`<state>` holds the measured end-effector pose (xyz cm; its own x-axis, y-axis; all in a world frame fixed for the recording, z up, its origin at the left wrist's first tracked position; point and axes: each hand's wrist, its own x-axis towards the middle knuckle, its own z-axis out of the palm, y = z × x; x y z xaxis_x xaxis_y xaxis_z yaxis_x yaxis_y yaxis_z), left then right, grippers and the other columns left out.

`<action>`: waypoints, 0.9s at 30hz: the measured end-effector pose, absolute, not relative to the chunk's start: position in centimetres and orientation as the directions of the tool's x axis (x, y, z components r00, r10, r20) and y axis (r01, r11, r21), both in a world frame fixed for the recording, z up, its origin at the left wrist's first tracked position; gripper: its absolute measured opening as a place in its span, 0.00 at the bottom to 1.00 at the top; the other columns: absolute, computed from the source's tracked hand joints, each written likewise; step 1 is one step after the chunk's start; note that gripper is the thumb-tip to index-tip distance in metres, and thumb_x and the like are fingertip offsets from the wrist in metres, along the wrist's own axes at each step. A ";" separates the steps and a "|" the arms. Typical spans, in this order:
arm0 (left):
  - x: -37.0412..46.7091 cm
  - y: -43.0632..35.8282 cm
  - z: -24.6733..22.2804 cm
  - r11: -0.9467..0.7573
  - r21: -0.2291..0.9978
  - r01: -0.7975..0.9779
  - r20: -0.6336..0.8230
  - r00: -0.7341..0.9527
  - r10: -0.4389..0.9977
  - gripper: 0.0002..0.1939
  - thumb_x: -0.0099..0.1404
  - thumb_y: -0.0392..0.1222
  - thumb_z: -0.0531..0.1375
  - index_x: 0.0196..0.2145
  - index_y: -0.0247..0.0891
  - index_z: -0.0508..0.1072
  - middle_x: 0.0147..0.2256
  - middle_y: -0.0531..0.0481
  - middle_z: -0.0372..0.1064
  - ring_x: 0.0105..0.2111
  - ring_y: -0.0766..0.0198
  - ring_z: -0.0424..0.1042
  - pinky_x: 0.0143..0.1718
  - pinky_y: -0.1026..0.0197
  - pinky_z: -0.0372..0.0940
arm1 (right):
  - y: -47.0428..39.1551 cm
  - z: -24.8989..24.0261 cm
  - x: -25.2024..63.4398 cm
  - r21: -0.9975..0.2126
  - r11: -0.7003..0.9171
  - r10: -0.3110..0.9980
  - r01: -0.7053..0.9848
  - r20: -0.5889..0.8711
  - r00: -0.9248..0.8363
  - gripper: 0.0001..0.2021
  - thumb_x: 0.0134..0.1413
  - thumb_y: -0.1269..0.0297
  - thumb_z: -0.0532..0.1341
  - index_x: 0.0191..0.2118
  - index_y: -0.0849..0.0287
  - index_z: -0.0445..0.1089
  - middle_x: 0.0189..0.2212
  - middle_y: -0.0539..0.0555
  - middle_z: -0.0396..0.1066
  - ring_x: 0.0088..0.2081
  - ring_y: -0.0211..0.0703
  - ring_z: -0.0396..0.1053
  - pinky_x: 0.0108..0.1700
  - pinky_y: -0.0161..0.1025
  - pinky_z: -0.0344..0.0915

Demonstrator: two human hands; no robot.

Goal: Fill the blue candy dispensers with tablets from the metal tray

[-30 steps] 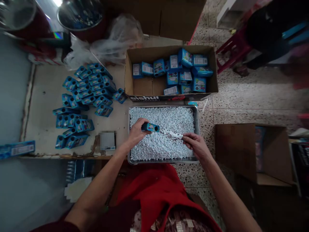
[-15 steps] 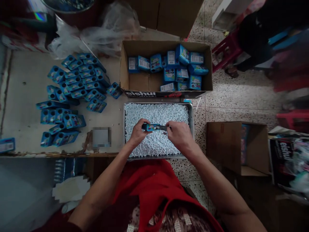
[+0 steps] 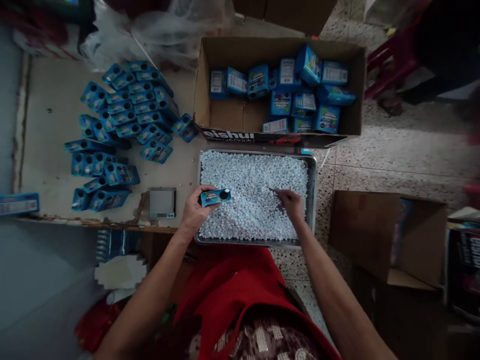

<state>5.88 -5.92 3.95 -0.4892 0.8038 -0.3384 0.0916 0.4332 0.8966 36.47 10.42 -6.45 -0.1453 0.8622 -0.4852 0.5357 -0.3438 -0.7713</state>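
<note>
My left hand (image 3: 195, 212) is closed around a small blue candy box (image 3: 212, 197), tilted so a dark round hole shows at its right end, with a white spot beside it. This box is over the left part of a metal tray (image 3: 313, 200) filled with small white candies (image 3: 251, 175). Over the right side of the tray, my right hand (image 3: 291, 202) grips a thin dark spoon (image 3: 273, 189). The spoon's tip points left, down at the candies, and its bowl cannot be made out.
Several blue boxes (image 3: 123, 107) with round holes stand grouped on the table (image 3: 48, 165) to the left. Behind the tray is a cardboard carton (image 3: 225, 115) holding more blue boxes (image 3: 281, 102). Another open carton (image 3: 360, 230) is on the right. A plastic bag (image 3: 165, 35) lies at the back.
My hands have moved apart. The left one carried the box leftward and the right one drew the spoon away from it, down to the candies. The camera view has shifted slightly.
</note>
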 end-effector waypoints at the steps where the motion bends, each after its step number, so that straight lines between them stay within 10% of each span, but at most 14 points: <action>1: 6.2 -6.0 3.9 0.415 0.906 0.089 -0.321 -0.496 0.807 0.21 0.53 0.42 0.69 0.44 0.40 0.70 0.45 0.48 0.75 0.44 0.57 0.76 0.49 0.53 0.71 | 10.2 -7.4 34.0 -0.787 -0.373 0.837 0.491 -0.514 -0.187 0.21 0.46 0.50 0.63 0.38 0.62 0.80 0.19 0.48 0.68 0.21 0.38 0.61 0.26 0.35 0.56; 15: 8.3 -4.7 3.7 0.428 0.865 0.264 -0.280 -0.454 0.846 0.17 0.53 0.33 0.65 0.42 0.41 0.73 0.41 0.51 0.75 0.42 0.59 0.74 0.47 0.57 0.68 | 11.3 4.5 34.6 -0.769 -0.547 0.648 0.331 -0.639 -0.414 0.19 0.41 0.52 0.73 0.36 0.62 0.80 0.20 0.50 0.71 0.20 0.31 0.59 0.20 0.31 0.49; 22: 10.4 -2.9 3.7 0.337 0.850 0.404 -0.192 -0.359 0.913 0.17 0.53 0.27 0.61 0.41 0.40 0.74 0.41 0.49 0.75 0.43 0.57 0.74 0.47 0.56 0.67 | 11.2 11.4 33.4 -0.803 -0.116 0.780 0.584 -0.438 -0.447 0.10 0.53 0.62 0.65 0.36 0.59 0.83 0.20 0.51 0.72 0.20 0.34 0.63 0.22 0.33 0.57; 27: 11.6 -2.3 3.7 0.286 0.851 0.440 -0.161 -0.300 0.940 0.18 0.52 0.27 0.60 0.41 0.39 0.74 0.40 0.48 0.74 0.42 0.56 0.73 0.45 0.57 0.66 | 9.7 14.9 31.7 -0.613 0.279 0.815 0.739 -0.255 -0.520 0.11 0.54 0.69 0.62 0.36 0.57 0.83 0.22 0.52 0.76 0.25 0.39 0.69 0.30 0.36 0.62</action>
<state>11.59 -2.34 3.69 -0.2996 0.9403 -0.1613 0.4397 0.2861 0.8514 31.69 9.65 14.91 -0.5196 0.8154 -0.2552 0.7393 0.2793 -0.6128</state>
